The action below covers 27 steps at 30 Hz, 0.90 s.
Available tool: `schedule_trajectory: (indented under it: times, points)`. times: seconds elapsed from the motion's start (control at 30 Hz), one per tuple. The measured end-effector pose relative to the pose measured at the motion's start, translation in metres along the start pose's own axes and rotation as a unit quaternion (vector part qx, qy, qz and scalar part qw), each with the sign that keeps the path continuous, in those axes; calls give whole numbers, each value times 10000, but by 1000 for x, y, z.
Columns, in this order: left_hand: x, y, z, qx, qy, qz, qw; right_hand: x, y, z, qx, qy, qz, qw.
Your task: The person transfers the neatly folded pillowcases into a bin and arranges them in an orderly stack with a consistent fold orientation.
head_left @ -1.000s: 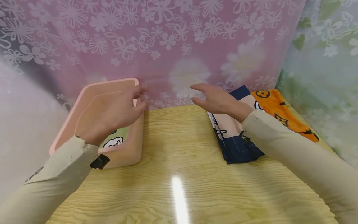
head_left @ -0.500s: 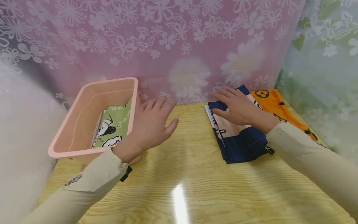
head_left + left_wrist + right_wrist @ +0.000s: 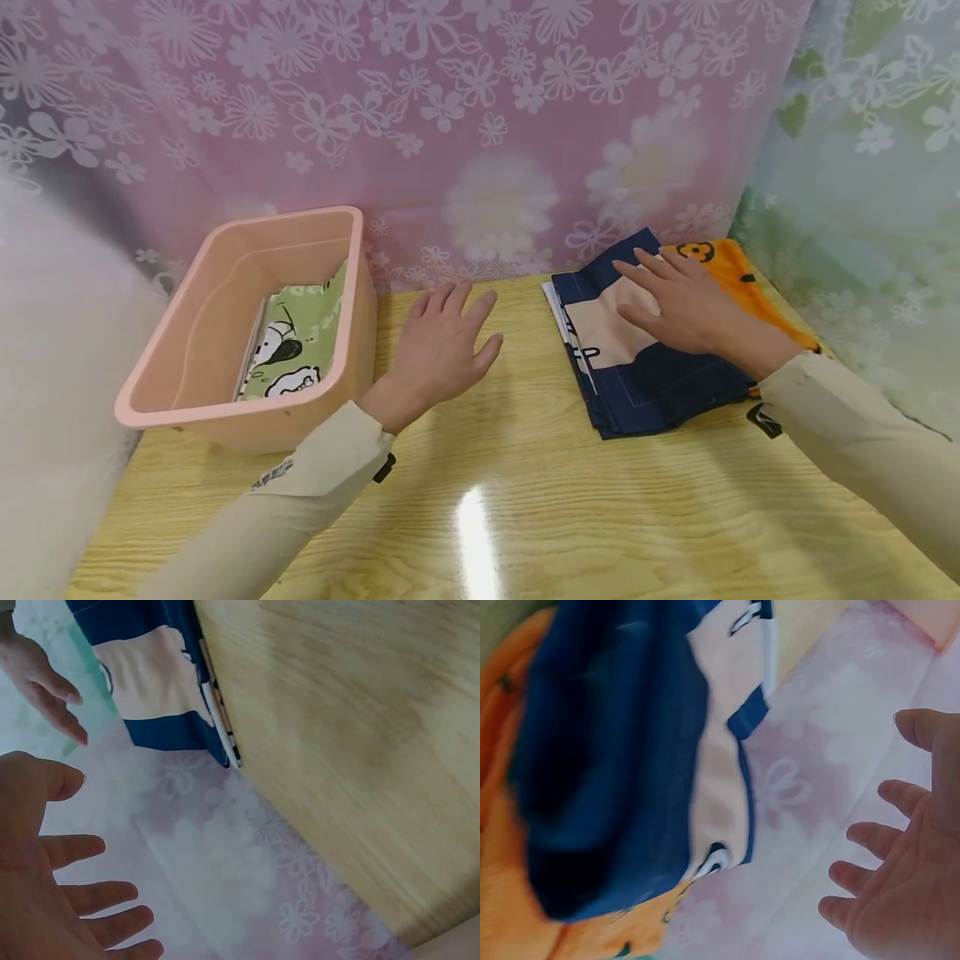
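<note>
1 left hand [image 3: 438, 348] beside bin [image 3: 221, 333] — right hand [image 3: 686, 302] over navy cloth [image 3: 647, 382]

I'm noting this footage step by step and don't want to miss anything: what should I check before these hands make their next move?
1. Left hand free: ok, fingers spread, holding nothing.
2. Navy-and-pink cloth held: not ok, the right hand is over it in the head view but grips nothing.
3. Pink bin upright and uncovered: ok.
4. Green cloth inside the bin: ok, lying at the bottom.
5. Orange cloth fully visible: not ok, the navy-and-pink cloth hides part.
6. Number of pieces under the navy-and-pink top: cannot tell, lower layers are hidden.
</note>
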<state>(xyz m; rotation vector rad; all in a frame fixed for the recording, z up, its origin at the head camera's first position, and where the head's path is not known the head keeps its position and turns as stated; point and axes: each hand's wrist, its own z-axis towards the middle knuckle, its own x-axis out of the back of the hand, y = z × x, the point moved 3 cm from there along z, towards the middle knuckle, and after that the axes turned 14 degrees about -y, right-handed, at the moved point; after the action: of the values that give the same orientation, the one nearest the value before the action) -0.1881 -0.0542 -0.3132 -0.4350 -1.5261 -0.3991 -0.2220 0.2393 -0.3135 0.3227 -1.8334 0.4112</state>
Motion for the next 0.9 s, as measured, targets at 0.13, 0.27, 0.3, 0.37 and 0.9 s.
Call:
schedule_trajectory:
  times: [0.13, 0.27, 0.3, 0.37, 0.9]
  points:
    - [-13, 3, 8, 21, -286, -16, 9996, -7, 13, -6, -107, -18, -142, 9998]
    - [-25, 8, 14, -24, -596, -145, 9981, -12, 21, -12, -172, 4, -317, 9993]
    - [-27, 10, 15, -45, -649, -181, 9977, -13, 23, -13, -187, 27, -366, 9992]
    - [-33, 12, 18, -70, -730, -249, 9970, -15, 27, -16, -228, 61, -404, 9989]
    - [-61, 23, 38, -37, -1038, -954, 9900, -24, 56, -21, -268, -391, 1112, 9927]
